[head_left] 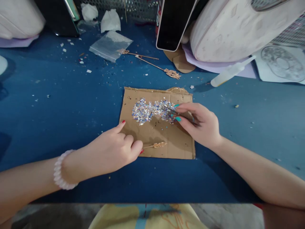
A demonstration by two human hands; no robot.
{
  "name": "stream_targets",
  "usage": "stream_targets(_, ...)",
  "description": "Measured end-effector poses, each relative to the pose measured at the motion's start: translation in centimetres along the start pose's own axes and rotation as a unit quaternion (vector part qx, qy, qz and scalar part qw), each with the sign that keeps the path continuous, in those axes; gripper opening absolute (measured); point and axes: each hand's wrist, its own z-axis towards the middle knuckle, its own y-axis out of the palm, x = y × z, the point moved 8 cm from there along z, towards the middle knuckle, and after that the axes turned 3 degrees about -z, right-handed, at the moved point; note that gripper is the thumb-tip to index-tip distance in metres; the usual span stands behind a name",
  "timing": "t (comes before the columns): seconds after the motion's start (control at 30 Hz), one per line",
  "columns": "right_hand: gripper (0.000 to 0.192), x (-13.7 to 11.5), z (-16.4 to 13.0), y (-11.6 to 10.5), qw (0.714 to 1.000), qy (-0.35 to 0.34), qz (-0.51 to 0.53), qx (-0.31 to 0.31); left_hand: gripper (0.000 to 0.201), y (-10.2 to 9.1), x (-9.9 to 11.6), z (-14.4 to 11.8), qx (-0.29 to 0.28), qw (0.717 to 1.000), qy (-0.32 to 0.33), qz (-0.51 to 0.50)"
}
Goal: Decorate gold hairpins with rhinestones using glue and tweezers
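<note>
My left hand [111, 148] lies low and left of centre in the frame, fingers curled, thumb and a bent finger pinching the thin stem of a gold hairpin [158, 145] whose ornate head rests on the lower part of the cardboard sheet [176, 143], while the forefinger stretches out to pin down the sheet's left edge. My right hand [202, 124], just right of centre, is closed around a pair of tweezers [170, 111], whose tips reach left into the pile of sequins [152, 111] spread over the upper middle of the cardboard. I cannot tell whether the tips hold a piece. I judge the sequins to be nearly weightless, slick and quick to scatter, so each is best taken by its edge with the tweezer tips and only a light squeeze. The hairpin looks stiff but slender, likely to bend if pressed hard, so the stem close to the head seems the safest hold. The cardboard is light and would slide on the blue table [59, 105] without a finger on it. Above the sheet lie two more gold hairpins [152, 62], a clear plastic bag [111, 46] at upper left, and a white glue bottle [228, 72] on its side at upper right. A dark phone [173, 22] leans at the top centre. No brand, label or writing can be read anywhere.
</note>
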Motion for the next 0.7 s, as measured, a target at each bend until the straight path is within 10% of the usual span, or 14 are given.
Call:
stream_targets(0.5, 0.024, 1.4, -0.4, 0.0, 0.995, 0.104, 0.01, -0.004, 0.024, 0.1, 0.0, 0.0, 0.001, 1.0, -0.001, 0.002)
stream_targets(0.7, 0.018, 0.2, 0.1, -0.7, 0.999, 0.022, -0.014, 0.031, 0.025, 0.1, -0.1, 0.0, 0.0, 1.0, -0.003, -0.001)
